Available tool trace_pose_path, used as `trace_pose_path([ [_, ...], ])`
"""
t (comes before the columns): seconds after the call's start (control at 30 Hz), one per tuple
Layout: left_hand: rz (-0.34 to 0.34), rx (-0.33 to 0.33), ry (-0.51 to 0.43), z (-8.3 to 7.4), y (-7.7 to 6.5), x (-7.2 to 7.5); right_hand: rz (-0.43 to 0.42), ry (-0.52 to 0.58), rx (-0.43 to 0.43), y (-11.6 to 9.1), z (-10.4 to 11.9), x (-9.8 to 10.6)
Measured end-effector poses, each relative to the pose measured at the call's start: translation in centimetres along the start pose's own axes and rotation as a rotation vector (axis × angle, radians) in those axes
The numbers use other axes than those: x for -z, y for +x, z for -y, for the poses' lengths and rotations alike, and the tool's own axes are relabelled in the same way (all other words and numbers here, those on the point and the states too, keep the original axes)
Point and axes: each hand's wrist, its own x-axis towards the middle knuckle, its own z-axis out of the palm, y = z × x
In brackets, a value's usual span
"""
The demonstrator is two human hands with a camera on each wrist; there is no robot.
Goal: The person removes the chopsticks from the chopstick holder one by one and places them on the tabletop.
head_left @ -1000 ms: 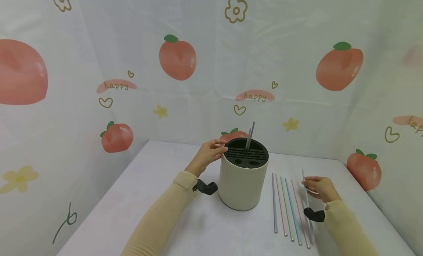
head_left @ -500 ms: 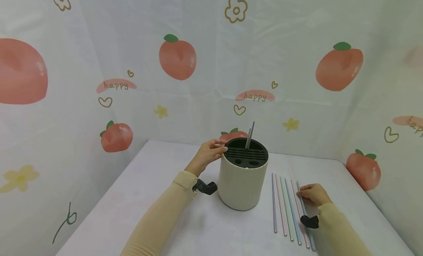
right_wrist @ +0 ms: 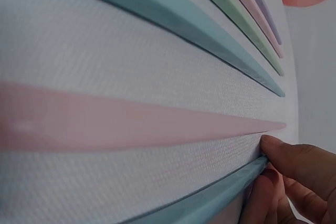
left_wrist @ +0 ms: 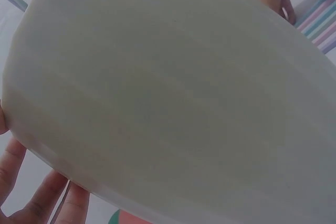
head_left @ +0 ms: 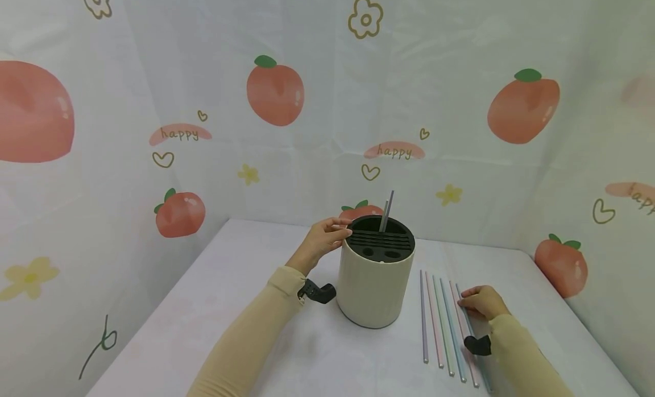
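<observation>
My left hand [head_left: 323, 240] rests its fingers against the rim and side of a cream cylindrical utensil holder [head_left: 374, 292] with a black slotted top. In the left wrist view, the fingers [left_wrist: 47, 195] lie along the holder's wall. Two thin chopsticks [head_left: 387, 212] stand in its large rear opening. My right hand [head_left: 485, 302] pinches a blue chopstick [right_wrist: 210, 198] between thumb and fingers, low at the table. It lies beside a pink chopstick [right_wrist: 131, 119]. Left of that lie another blue chopstick [head_left: 452, 329], a green one [head_left: 444, 329], a pink one [head_left: 435, 323] and a purple one [head_left: 423, 317], roughly parallel.
The white table [head_left: 245, 329] carries the holder near its middle and the chopsticks to its right. A fruit-printed curtain [head_left: 317, 169] encloses the back and sides. Each wrist bears a black camera mount, seen on the left wrist [head_left: 318, 292].
My right hand has moved left and down with the blue chopstick, bringing it close beside the row. Over the last half second it shifts only slightly. My left hand stays at the holder.
</observation>
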Motion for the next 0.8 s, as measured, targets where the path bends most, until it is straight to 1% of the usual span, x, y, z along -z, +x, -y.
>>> trace_pose_path([
  [0.17, 0.001, -0.004, -0.002, 0.0, -0.1, 0.0, 0.002, 0.014, -0.007, -0.1, 0.1, 0.0],
  [0.3, -0.002, -0.001, 0.002, -0.1, -0.1, -0.1, 0.039, 0.034, -0.009, -0.2, 0.3, 0.5],
  [0.4, 0.001, 0.002, 0.002, -0.2, -0.1, -0.1, 0.087, 0.102, 0.000, -0.4, 1.3, 1.5],
  [0.47, 0.004, 0.001, 0.011, -0.2, -0.1, -0.1, 0.105, 0.163, 0.030, -0.6, 2.6, 2.2],
  [0.53, 0.008, 0.002, 0.015, -0.2, -0.1, 0.0, 0.122, 0.248, 0.091, -0.7, 4.4, 2.8],
  [0.6, 0.011, 0.000, 0.020, -0.2, 0.0, 0.0, 0.123, 0.315, 0.192, -0.9, 6.7, 3.2],
  [0.67, 0.013, -0.005, 0.017, -0.1, 0.0, 0.0, 0.129, 0.422, 0.297, -1.1, 9.2, 3.3],
  [0.73, 0.016, -0.001, 0.012, -0.3, -0.2, 0.0, 0.130, 0.509, 0.411, -1.3, 11.8, 3.0],
  [0.8, 0.011, 0.002, 0.012, -0.2, -0.1, 0.0, 0.126, 0.571, 0.498, -1.7, 14.5, 2.4],
])
